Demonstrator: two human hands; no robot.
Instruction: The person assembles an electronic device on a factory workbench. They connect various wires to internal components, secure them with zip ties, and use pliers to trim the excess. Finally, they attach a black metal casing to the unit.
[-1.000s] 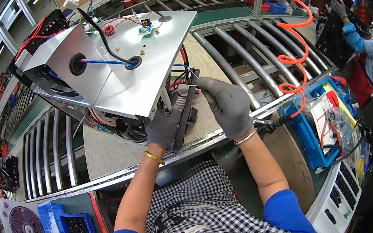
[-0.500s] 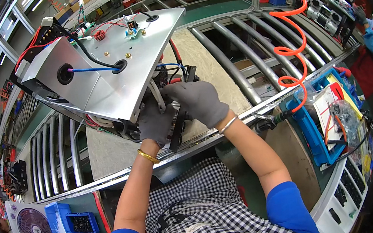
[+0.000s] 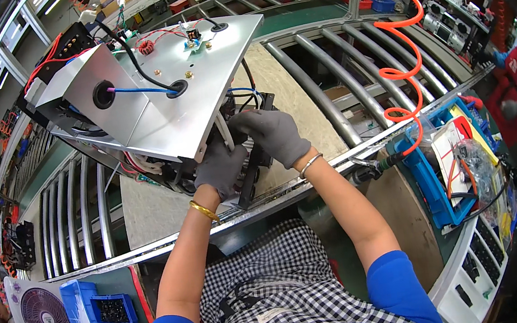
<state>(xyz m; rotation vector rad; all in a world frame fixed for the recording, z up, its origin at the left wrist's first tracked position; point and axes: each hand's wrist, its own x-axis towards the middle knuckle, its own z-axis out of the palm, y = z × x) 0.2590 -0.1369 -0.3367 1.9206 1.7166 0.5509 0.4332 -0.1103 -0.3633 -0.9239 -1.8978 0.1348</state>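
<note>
My right hand (image 3: pixel 275 136), apart a second ago, is now curling beside my left hand (image 3: pixel 220 168) at the pale wires (image 3: pixel 224 132) under the plate (image 3: pixel 181 119), so both are working one spot, fingers bent, grips hidden, can't tell what's held.

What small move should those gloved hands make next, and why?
Perhaps gently guide the pale cable clear of the metal panel: it runs close by the panel's edge, between the left hand and right hand. Whether either grips it is hard to tell.
</note>
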